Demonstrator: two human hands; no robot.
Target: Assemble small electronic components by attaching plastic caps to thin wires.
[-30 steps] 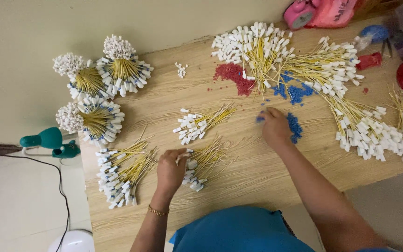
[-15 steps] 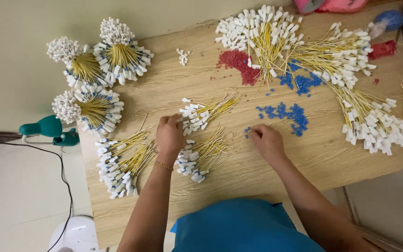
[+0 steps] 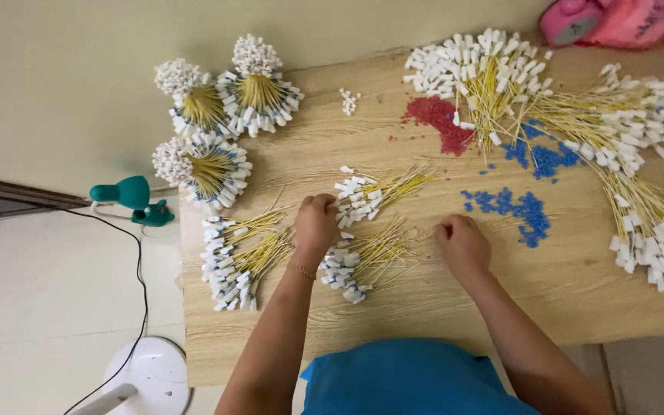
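Tabletop: a pale wooden tabletop (image 3: 424,307) carried loose heaps and bundles; no box or tray showed, so everything lay bare on the wood.
Upper pile: a small fan of yellow-stemmed ties with white tags (image 3: 374,192) lay just above the left hand.
Lower pile: a second fan of yellow ties (image 3: 366,261) lay between the two hands, its white tags toward the left.
Left hand: the left hand (image 3: 317,223) rested knuckles-up beside the upper pile, fingers curled together against the white tags (whether they pinched one could not be told).
Right hand: the right hand (image 3: 463,244) lay on the wood just right of the lower pile, fingers curled under; what they held, if anything, was hidden.
Blue pieces: a scatter of blue bits (image 3: 512,209) sat near the right hand, with a second blue patch (image 3: 547,157) further up.
Red pieces: a red heap (image 3: 443,123) lay near the far edge.
Bundles: three round tied bundles (image 3: 209,165) stood at the far left corner, and a loose sheaf (image 3: 236,257) lay left of the left hand.
Large heap: a long drift of tagged ties (image 3: 624,154) ran down the right side.
Off the tabletop: a teal clamp (image 3: 128,196) gripped the left edge; a pink object (image 3: 609,19) sat at the top right.
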